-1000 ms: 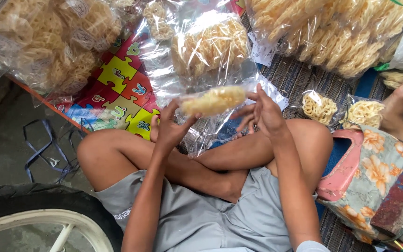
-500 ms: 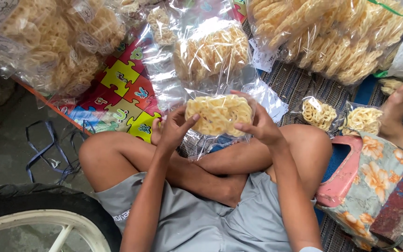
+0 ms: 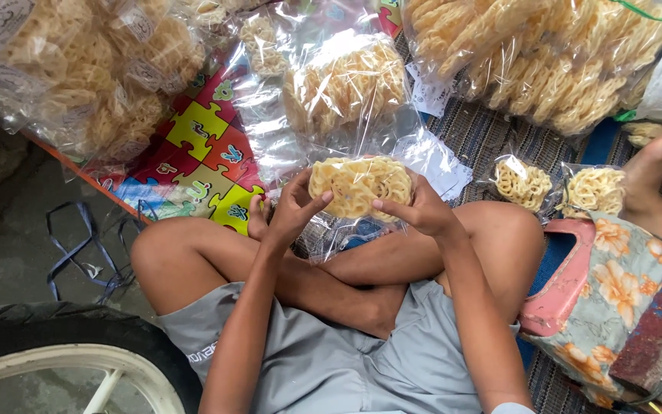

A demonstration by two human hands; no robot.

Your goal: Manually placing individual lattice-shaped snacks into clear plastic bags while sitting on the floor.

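Clear glossy plastic bag at frame centre, crinkling, holding a rough, lacy, matt yellow cracker. Larger glossy plastic sacks, upper right, glinting over the same coarse crackers. Smooth foam puzzle mat, upper left, showing matt colour. Woven striped mat, right of centre, looking coarse. Floral cloth cushion, lower right, looking soft and matt. Rubber tyre, lower left, appearing dull.

A clear plastic packet of pale yellow lattice crackers, held flat-on above the crossed legs
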